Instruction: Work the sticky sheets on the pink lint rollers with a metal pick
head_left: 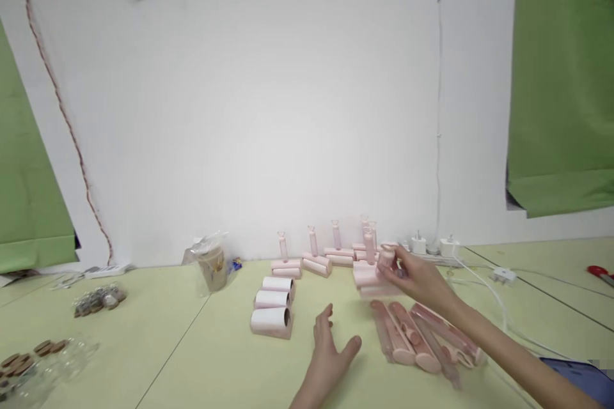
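Note:
My right hand (407, 275) is closed around the top of the upright handle (386, 255) of a pink lint roller (368, 278), which looks to stand on its roller on the table. Over the front middle of the table my left hand (329, 354) holds nothing, its thumb and fingers apart. Three white paper rolls with hollow cores (271, 318) lie in a row to its left. Behind stand several more pink lint rollers (316, 262), handles up. Below my right forearm lies a cluster of loose pink plastic parts (415, 335), some partly hidden by the arm.
A bagged cup (212, 268) stands at the wall, left of the rolls. Small glass items (99, 298) and brown discs (22, 361) lie far left. White chargers (449, 246) and cables cross the right side. A dark blue object (578, 380) and red-handled scissors (597, 270) are at right.

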Demonstrator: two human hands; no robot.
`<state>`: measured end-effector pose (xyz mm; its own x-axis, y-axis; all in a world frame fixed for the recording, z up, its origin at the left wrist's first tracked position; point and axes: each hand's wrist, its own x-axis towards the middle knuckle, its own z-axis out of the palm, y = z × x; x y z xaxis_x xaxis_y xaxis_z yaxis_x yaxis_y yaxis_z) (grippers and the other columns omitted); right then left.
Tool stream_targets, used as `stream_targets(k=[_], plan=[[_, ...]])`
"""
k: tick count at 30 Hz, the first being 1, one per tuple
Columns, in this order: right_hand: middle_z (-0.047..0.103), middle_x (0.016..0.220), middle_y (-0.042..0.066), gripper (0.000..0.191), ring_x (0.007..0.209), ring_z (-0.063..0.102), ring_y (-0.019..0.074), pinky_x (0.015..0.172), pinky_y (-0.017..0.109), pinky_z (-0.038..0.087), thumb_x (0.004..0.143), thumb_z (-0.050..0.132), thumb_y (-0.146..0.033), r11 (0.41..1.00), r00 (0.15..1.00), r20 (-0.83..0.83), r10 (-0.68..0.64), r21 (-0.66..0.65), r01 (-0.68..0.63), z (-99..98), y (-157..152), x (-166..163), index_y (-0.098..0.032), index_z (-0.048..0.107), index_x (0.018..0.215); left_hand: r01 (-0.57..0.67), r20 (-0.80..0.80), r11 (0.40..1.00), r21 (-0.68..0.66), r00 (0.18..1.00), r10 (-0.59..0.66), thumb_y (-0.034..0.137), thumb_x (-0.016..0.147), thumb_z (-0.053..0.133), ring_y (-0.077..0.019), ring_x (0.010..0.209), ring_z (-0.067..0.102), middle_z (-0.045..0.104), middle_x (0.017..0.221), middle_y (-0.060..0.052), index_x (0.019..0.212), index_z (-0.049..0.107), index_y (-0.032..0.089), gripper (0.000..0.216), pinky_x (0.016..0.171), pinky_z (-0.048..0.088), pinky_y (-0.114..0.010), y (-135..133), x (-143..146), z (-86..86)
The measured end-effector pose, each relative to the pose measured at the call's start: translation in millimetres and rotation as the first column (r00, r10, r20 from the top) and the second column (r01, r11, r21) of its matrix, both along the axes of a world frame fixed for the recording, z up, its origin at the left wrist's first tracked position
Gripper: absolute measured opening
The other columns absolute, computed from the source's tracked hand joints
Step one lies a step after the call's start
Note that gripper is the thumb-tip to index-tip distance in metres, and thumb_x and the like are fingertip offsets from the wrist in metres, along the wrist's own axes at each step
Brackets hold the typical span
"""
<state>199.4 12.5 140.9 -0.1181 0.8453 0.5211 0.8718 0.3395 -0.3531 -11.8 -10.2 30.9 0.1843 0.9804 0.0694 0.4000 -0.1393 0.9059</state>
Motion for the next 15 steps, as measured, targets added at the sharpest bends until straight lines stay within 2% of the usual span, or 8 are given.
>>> stream_targets(k=[1,3,5,7,11,15], plan=[[0.056,0.063,-0.003,0.018,0.055,0.055,0.0159,0.052,0.025,0.037,0.080,0.042,-0.041,0.998,0.998,0.005,0.058,-0.010,-0.058,-2.9,-11,-9,-0.024,0.041,0.076,0.016,0.031,0.999,0.031,0.999,-0.017,0.038,0.069,0.059,-0.0221,0.121,0.027,0.023,0.136,-0.013,0.132,0.018,0.014,0.079,0.098,0.024,-0.028,-9,-11,2.6],[0.056,0.059,-0.004,0.014,0.052,0.055,0.0145,0.050,0.023,0.036,0.079,0.044,-0.035,0.983,0.985,0.018,0.174,-0.054,-0.173,-15.2,-31,-28,-0.024,0.041,0.073,0.093,0.059,0.995,0.027,0.994,-0.095,0.032,0.062,0.066,-0.0224,0.118,0.030,0.028,0.133,-0.011,0.130,0.023,0.018,0.082,0.097,0.025,-0.029,-25,-31,7.0],[0.057,0.060,-0.003,0.009,0.053,0.055,0.0147,0.048,0.022,0.036,0.078,0.045,-0.030,0.961,0.965,0.029,0.261,-0.098,-0.257,-32.2,-46,-48,-0.023,0.042,0.072,0.192,0.041,0.980,-0.042,0.981,-0.191,0.026,0.059,0.067,-0.0217,0.112,0.036,0.039,0.121,-0.008,0.122,0.036,0.020,0.070,0.096,0.027,-0.030,-37,-45,7.4],[0.057,0.061,-0.003,0.007,0.055,0.056,0.0149,0.048,0.022,0.035,0.078,0.045,-0.027,0.950,0.956,0.029,0.293,-0.122,-0.287,-48.3,-55,-63,-0.022,0.043,0.072,0.251,0.018,0.964,-0.085,0.968,-0.251,0.022,0.059,0.065,-0.0201,0.104,0.042,0.046,0.108,-0.005,0.113,0.045,0.020,0.057,0.094,0.030,-0.031,-44,-55,3.2],[0.052,0.056,-0.005,0.015,0.050,0.053,0.0135,0.046,0.021,0.036,0.079,0.046,-0.030,0.964,0.965,0.022,0.261,-0.057,-0.259,-64.5,-55,-78,-0.022,0.039,0.069,0.191,-0.005,0.982,0.003,0.982,-0.191,0.017,0.061,0.060,-0.0185,0.100,0.045,0.047,0.104,-0.004,0.113,0.043,0.018,0.055,0.091,0.032,-0.029,-45,-64,-10.0],[0.050,0.053,-0.005,0.016,0.044,0.051,0.0120,0.042,0.021,0.037,0.080,0.045,-0.033,0.954,0.963,0.010,0.271,0.128,-0.270,-58.3,-51,-75,-0.022,0.040,0.069,0.151,-0.022,0.981,0.120,0.989,-0.149,0.017,0.065,0.056,-0.0169,0.092,0.048,0.050,0.096,-0.002,0.108,0.046,0.019,0.044,0.086,0.035,-0.027,-36,-67,-15.5]])
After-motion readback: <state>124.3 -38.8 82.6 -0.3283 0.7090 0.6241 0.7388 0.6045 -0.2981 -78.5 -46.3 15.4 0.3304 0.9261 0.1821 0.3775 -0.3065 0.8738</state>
